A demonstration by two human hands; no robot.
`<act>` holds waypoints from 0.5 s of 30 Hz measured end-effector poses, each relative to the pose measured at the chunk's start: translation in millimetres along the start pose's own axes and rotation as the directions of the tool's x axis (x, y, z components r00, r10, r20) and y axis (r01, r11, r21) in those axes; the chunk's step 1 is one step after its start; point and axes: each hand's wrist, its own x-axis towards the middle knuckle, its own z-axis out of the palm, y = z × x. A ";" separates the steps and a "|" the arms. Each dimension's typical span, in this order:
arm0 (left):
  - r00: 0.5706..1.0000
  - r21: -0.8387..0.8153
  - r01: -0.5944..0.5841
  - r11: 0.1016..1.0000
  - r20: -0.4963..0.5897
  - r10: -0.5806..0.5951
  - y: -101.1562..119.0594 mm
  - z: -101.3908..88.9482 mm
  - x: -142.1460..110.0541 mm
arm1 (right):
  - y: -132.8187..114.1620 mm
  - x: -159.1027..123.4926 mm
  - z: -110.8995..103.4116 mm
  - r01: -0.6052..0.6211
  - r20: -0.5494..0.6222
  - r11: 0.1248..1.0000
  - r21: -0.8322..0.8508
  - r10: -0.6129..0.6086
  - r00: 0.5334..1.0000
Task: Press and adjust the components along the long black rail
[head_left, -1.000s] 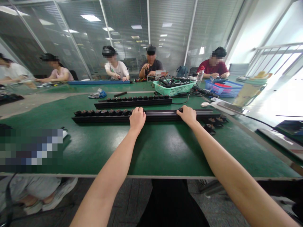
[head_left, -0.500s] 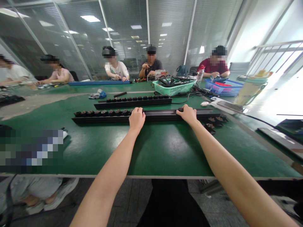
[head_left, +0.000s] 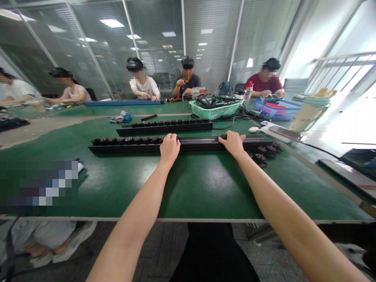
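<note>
A long black metal channel [head_left: 199, 145] lies across the green table in front of me. Small black modules [head_left: 129, 140] with metal parts on top fill its left part in a row. At the right end of that row my left hand [head_left: 169, 145] is closed over the channel, fingers curled on a black module. Farther right, my right hand [head_left: 233, 141] grips another small black module [head_left: 223, 136] at the channel, its thumb sticking out. Beyond the right hand, several loose modules [head_left: 260, 158] lie by the channel's right end. My fingers partly hide both gripped modules.
Behind it lies a second black channel [head_left: 167, 127] with a row of modules. A green basket [head_left: 216, 112] of cables, a blue basket [head_left: 276, 111], a phone [head_left: 288, 132] and a cup [head_left: 310, 113] stand farther back. Several people [head_left: 144, 86] sit across the table.
My right thumb sticks out a little more, with that hand still at the same module. My left hand stays in place.
</note>
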 end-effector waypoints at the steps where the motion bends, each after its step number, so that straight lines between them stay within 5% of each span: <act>1: 1.000 -0.001 0.000 1.000 0.000 0.000 -0.1 0.1 0.0 | -0.3 -0.1 0.5 -0.002 -0.004 1.000 -0.004 0.002 1.000; 15: 1.000 -0.004 0.002 1.000 0.003 -0.002 -0.6 0.9 0.6 | -4.2 -0.3 -1.8 0.001 -0.012 0.998 -0.062 -0.002 1.000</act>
